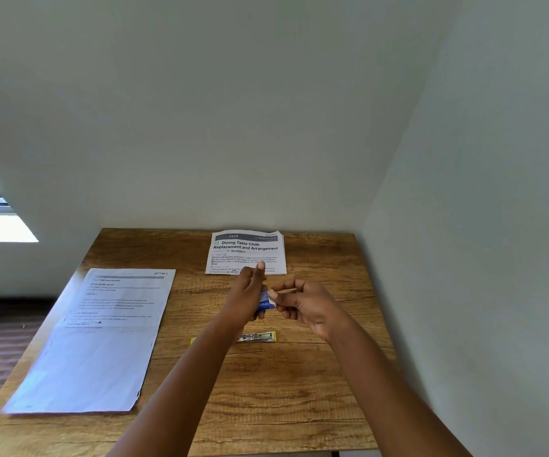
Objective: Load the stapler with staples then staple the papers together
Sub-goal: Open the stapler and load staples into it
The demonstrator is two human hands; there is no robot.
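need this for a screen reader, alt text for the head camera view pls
Two hands hold a small blue staple box above a wooden table; the right hand pinches its end, the left hand grips it. An open yellow stapler lies below, papers at left, a printed sheet beyond.

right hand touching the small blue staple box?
Touching. Head view: the right hand pinches the white end flap of the small blue staple box.
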